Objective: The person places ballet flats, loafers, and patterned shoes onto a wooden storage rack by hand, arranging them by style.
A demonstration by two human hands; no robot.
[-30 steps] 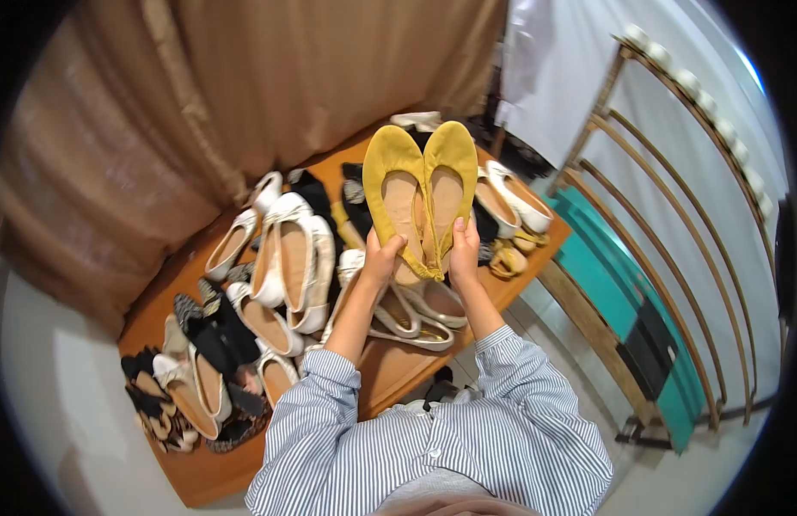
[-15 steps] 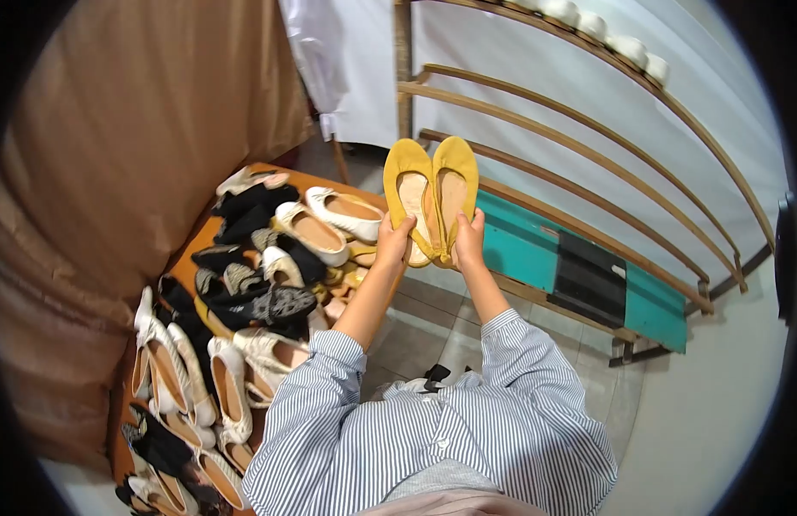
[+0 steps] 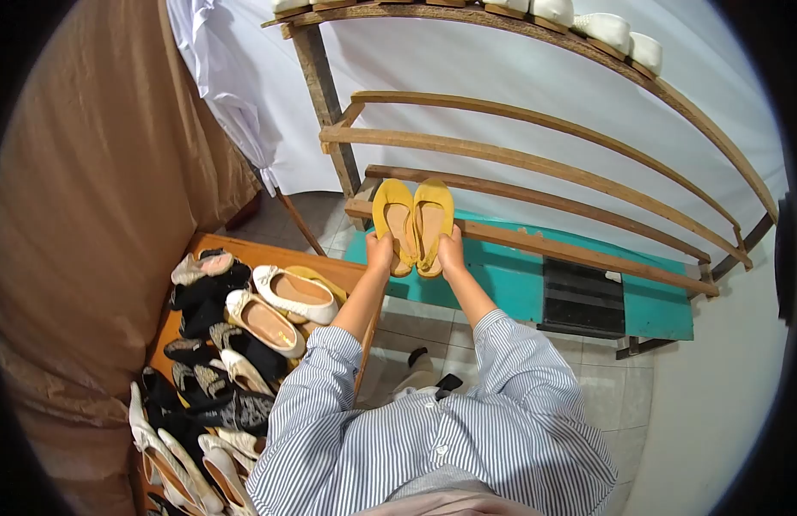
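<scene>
Side by side in front of me is a pair of yellow flat shoes, toes pointing away and tan insoles facing up. My left hand (image 3: 380, 254) is closed on the heel end of the left yellow shoe (image 3: 392, 197). The right yellow shoe (image 3: 434, 198) is gripped near its heel by my right hand (image 3: 451, 252). Both arms are stretched forward, and the pair overlaps the lower rails of the wooden rack in this view. The two heels meet in the middle.
A wooden rack (image 3: 519, 149) stands ahead, with white shoes (image 3: 603, 31) along its top. Below it runs a turquoise bench (image 3: 493, 262) with a black panel (image 3: 584, 297). On my left, an orange table (image 3: 340, 272) bears many white and black flats. A brown curtain (image 3: 80, 198) hangs beyond it.
My view has shifted toward the rack, which shows more of its left post and top. Both hands, still holding the yellow shoes, reach farther out toward the rack's lower rails.
</scene>
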